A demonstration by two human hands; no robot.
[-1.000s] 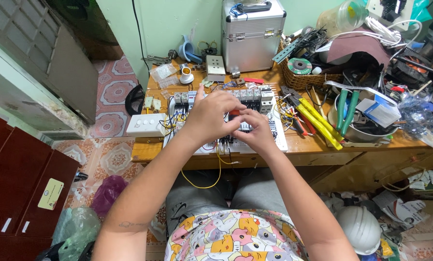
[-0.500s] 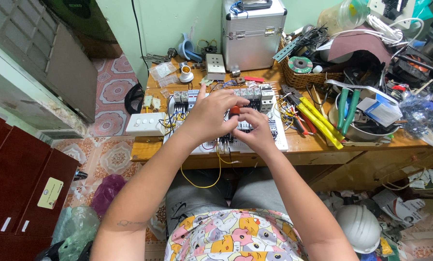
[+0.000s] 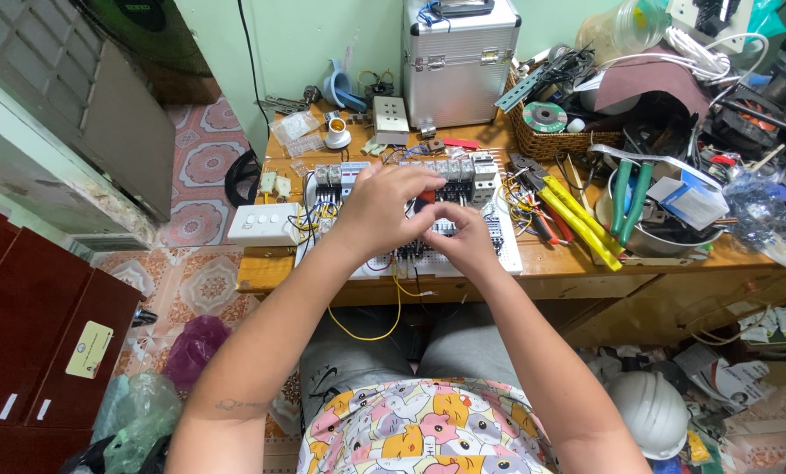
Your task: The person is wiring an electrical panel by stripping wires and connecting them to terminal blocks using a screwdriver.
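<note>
Here, at the centre of the frame, my left hand and right hand pinch their grips together over the breaker panel on the counter, though whatever they clasp is hidden; breakers sit mounted in rows, a yellow wire dangling loose below.

Both forearms reach forward and converge over the middle. The left hand lies palm down, fingers curled at the tips. The right hand sits just beside it, fingers bent inward, fingertips meeting the left hand's.
</note>
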